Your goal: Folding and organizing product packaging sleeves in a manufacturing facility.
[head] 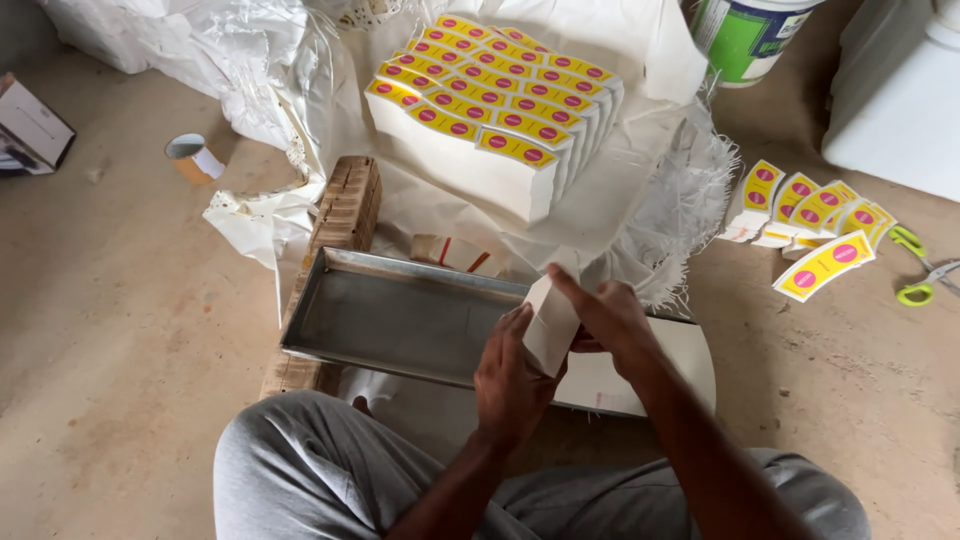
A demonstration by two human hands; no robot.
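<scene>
Both my hands hold a small stack of white paper blanks (551,322) upright over the right end of a shallow metal tray (400,315). My left hand (512,378) grips the stack from the near side. My right hand (606,315) clasps its far side, with the index finger lying along the top edge. Beyond the tray, a large block of the same blanks (497,110), with yellow tops and pink dots, rests on white sacking.
Loose yellow-and-white blanks (812,225) fan out on the floor at right, beside green-handled scissors (917,270). A wooden block (345,208) lies left of the tray, a tape roll (190,156) farther left, a green-and-white bucket (745,35) at the back. My grey-trousered knees frame the bottom.
</scene>
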